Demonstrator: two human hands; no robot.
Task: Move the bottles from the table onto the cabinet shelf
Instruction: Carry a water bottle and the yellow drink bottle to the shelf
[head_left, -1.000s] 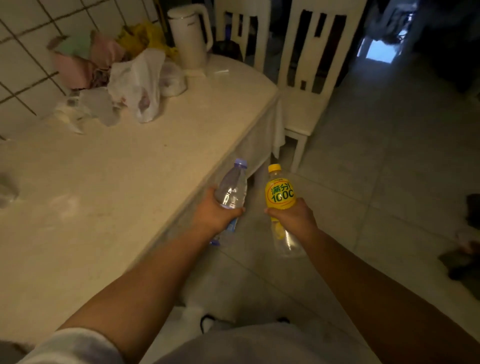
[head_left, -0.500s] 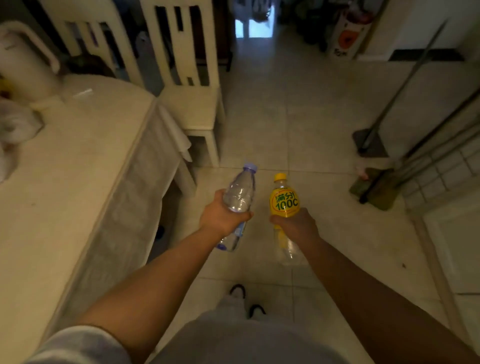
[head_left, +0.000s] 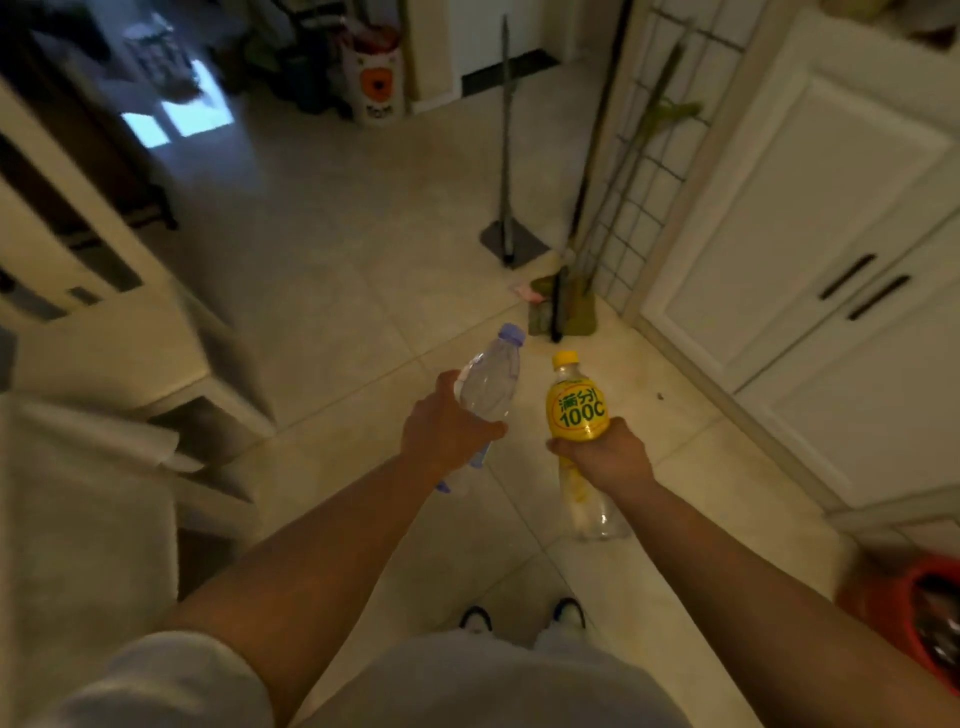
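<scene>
L hand fingers wrapped mid-body on clear water bottle, cap tilted up-right. R hand grips yellow-label bottle below label, upright. Both held over floor, cabinet to the right, doors closed. Look near-empty: light, thin plastic, likely crushable; mid-body hold suits.
</scene>
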